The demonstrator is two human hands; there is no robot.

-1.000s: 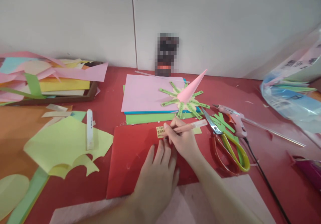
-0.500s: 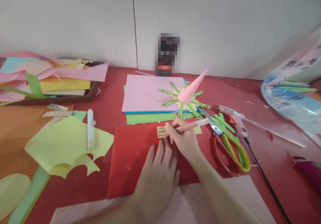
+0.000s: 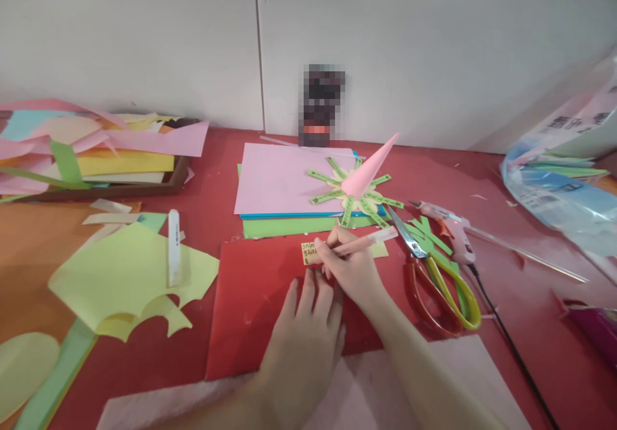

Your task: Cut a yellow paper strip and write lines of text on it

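My right hand point(image 3: 351, 264) grips a pen point(image 3: 369, 241) with a pale barrel, its tip over a yellow paper strip point(image 3: 307, 247) that bears dark handwriting. Part of the strip lies hidden under this hand. My left hand point(image 3: 303, 321) rests flat with fingers stretched out, fingertips at the strip's lower edge, on a red board point(image 3: 245, 308). Just beyond stands a pink paper cone point(image 3: 369, 170) on a flower-shaped base with lettered green strips point(image 3: 328, 197) spread round it. Scissors point(image 3: 427, 259) with one red and one yellow handle lie right of my right hand.
A pink glue gun point(image 3: 460, 237) with a black cord lies at the right, near a clear plastic bag point(image 3: 554, 192). Leftward are yellow-green paper scraps point(image 3: 120, 276), a white pen cap point(image 3: 173, 250) and a brown tray point(image 3: 179, 176) of coloured paper. A blurred upright object point(image 3: 321, 105) leans on the wall.
My right hand and the pen have shifted slightly left along the strip, covering more of the writing. My left hand has barely moved.
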